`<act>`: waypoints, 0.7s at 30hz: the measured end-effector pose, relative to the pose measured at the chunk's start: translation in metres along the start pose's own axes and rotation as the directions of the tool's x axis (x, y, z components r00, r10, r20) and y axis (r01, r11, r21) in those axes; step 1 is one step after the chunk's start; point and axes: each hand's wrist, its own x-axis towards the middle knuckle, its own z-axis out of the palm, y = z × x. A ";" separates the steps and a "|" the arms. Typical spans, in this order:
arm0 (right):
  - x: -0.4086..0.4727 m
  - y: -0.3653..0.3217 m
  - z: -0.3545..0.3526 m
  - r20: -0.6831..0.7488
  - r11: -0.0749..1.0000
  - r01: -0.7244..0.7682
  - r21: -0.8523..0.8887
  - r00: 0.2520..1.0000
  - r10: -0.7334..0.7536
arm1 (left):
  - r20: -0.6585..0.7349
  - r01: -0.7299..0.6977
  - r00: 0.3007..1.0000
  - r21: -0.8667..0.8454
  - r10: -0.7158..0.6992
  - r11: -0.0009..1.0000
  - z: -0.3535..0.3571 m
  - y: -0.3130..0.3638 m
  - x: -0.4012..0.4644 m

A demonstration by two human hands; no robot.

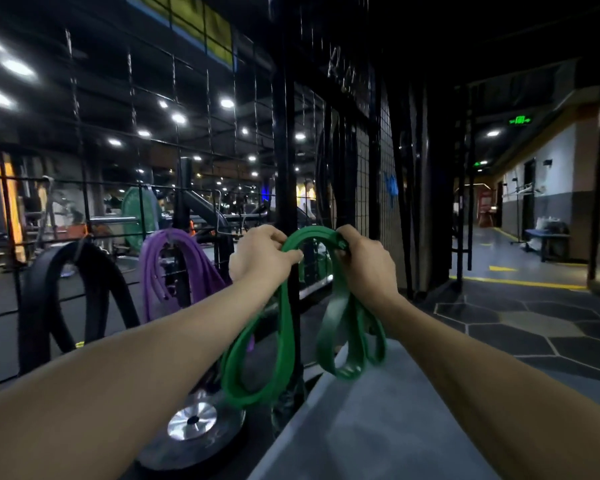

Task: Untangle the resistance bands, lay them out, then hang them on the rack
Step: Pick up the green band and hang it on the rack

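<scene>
Before the rack (286, 168), two hands' grip clamped on one green band (284, 327), left hand (262, 254), right hand (364, 261), one purple band (174, 268) hung

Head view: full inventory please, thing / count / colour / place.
green resistance band: count unclear, green, loops hanging from both hands, centre
purple bands: bundle, purple, hung on the rack left of the hands
black band: one loop, black, hung far left
wire-grid rack: one, black, behind the bands
weight plate: one, black with silver hub, low on the floor
bumper plate: one, green, on a barbell behind the grid
left hand: fingers grip the green band
right hand: fingers grip the green band
</scene>
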 end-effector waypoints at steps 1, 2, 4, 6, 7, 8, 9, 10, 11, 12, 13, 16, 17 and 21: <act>0.006 0.000 0.004 -0.001 1.000 -0.001 0.016 1.000 0.001 | -0.006 0.002 1.000 0.014 -0.002 1.000 0.002 0.001 0.007; 0.012 0.000 0.009 -0.006 0.999 -0.003 0.032 1.000 0.003 | -0.018 -0.001 1.000 0.018 0.001 1.000 0.005 0.002 0.013; 0.023 -0.002 0.018 -0.011 0.998 -0.015 0.069 1.000 0.016 | -0.049 -0.013 0.999 -0.030 0.011 0.999 0.011 0.004 0.026; 0.036 -0.007 0.028 -0.014 0.994 -0.027 0.103 0.999 0.028 | -0.115 -0.025 0.993 -0.109 0.013 0.994 0.016 0.005 0.042; 0.043 -0.010 0.032 -0.020 0.994 -0.026 0.109 0.999 0.029 | -0.157 -0.028 0.988 -0.129 0.007 0.991 0.016 0.006 0.050; 0.049 -0.015 0.036 -0.034 0.994 -0.021 0.111 0.999 0.025 | -0.197 -0.029 0.980 -0.131 0.003 0.991 0.015 0.007 0.057; 0.056 -0.019 0.040 -0.055 0.994 -0.013 0.112 0.998 0.019 | -0.228 -0.034 0.974 -0.117 0.006 0.993 0.012 0.006 0.064; 0.063 -0.024 0.044 -0.080 0.994 -0.004 0.112 0.997 0.013 | -0.255 -0.041 0.967 -0.092 0.016 0.995 0.009 0.005 0.071; 0.069 -0.029 0.048 -0.100 0.993 0.003 0.120 0.995 0.009 | -0.276 -0.049 0.961 -0.064 0.029 0.997 0.006 0.002 0.077; 0.075 -0.033 0.054 -0.112 0.991 0.009 0.136 0.994 0.006 | -0.293 -0.054 0.955 -0.037 0.040 0.998 0.002 -0.002 0.083; 0.080 -0.038 0.060 -0.114 0.987 0.016 0.161 0.993 0.002 | -0.308 -0.056 0.950 -0.010 0.050 0.998 -0.003 -0.006 0.088; 0.092 -0.050 0.076 -0.098 0.973 0.034 0.228 0.995 -0.011 | -0.349 -0.053 0.933 0.100 0.085 0.994 -0.018 -0.020 0.100; 0.094 -0.053 0.080 -0.094 0.970 0.039 0.239 0.995 -0.017 | -0.361 -0.042 0.929 0.130 0.087 0.991 -0.022 -0.022 0.102; 0.100 -0.064 0.101 -0.069 0.955 0.025 0.296 0.998 -0.004 | -0.384 -0.003 0.920 0.188 0.077 0.982 -0.024 -0.033 0.108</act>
